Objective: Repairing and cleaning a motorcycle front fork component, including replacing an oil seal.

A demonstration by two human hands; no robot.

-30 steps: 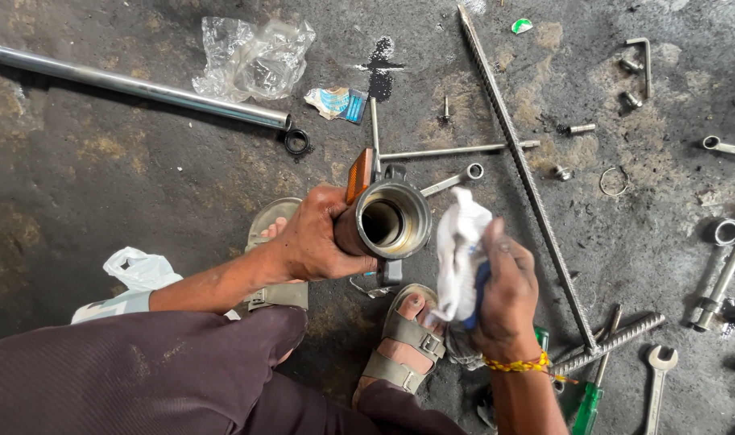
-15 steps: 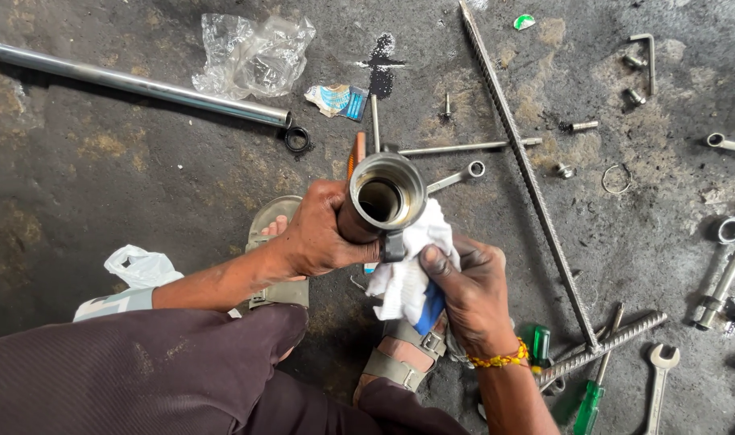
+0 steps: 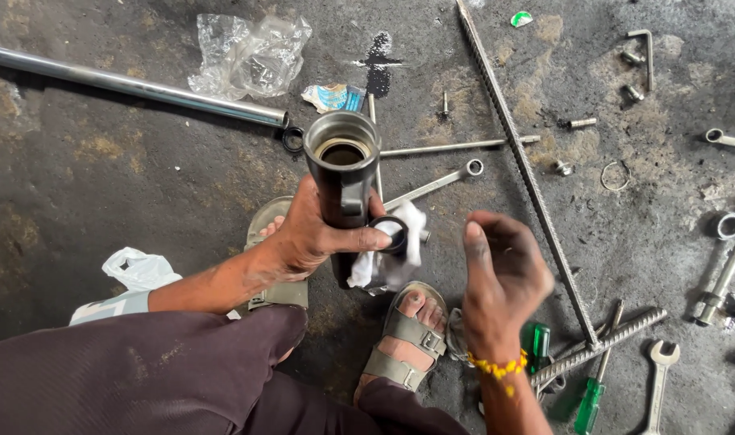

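Head view: dark metal tube (image 3: 341, 181) is gripped upright by left hand (image 3: 319, 234), white rag (image 3: 395, 258) pinned beneath; right hand (image 3: 504, 274) is released, fingers spread, just beside. Stained concrete floor (image 3: 101, 185) is crowded right with threaded rod (image 3: 528, 173), wrenches (image 3: 661, 383); left is bounded by steel pipe (image 3: 134, 84).

The floor (image 3: 101, 209) is dark, rough concrete, stained with oily patches and rusty smears, with a black spill (image 3: 377, 64) near the top. Soft, even daylight falls across it without hard shadows. No walls, windows or furniture show in the head view.
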